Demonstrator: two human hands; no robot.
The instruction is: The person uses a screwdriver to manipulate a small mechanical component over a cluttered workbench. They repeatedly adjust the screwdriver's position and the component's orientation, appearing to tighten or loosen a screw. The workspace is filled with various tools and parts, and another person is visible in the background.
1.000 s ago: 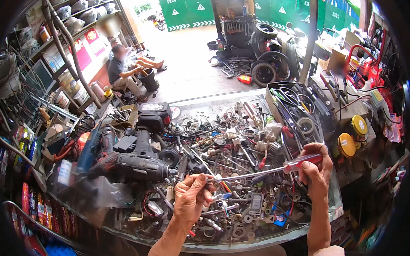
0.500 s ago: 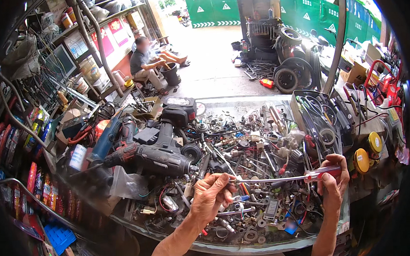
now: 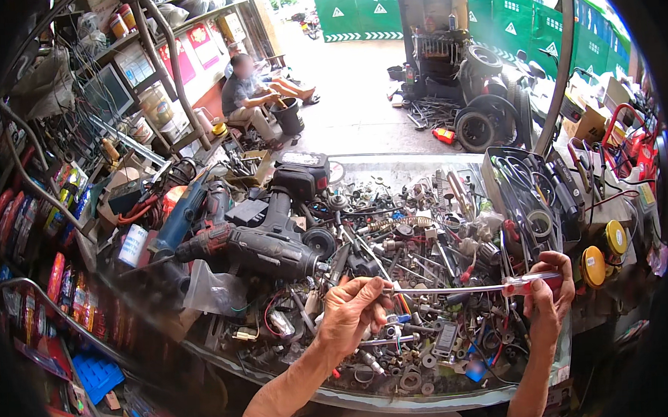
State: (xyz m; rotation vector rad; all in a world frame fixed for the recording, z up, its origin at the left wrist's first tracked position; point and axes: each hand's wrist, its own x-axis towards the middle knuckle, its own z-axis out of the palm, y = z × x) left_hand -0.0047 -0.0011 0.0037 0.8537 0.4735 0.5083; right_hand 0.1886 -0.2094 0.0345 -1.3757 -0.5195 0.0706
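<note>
A screwdriver [image 3: 457, 289] with a long metal shaft and a clear red handle is held level above the cluttered bench. My right hand [image 3: 548, 296] is closed round the handle, thumb on its near side. At the other end, my left hand [image 3: 353, 316] pinches the tip of the shaft between thumb and forefinger, its other fingers curled. Whether a small part sits in that pinch is too small to tell. Below the shaft lie loose sockets, washers, bolts and a metal rod [image 3: 388, 341].
Left on the glass-topped bench lie a black cordless impact wrench [image 3: 269, 248] and a blue power tool [image 3: 181, 215]. A metal tray of tools [image 3: 509, 201] stands at the right, near two yellow round tins [image 3: 594, 266]. Beyond, a seated person [image 3: 243, 101] holds something over a black bucket [image 3: 289, 119].
The view has shifted slightly, so the scene sits a little further right. Both hands keep their hold on the screwdriver, nearly unmoved.
</note>
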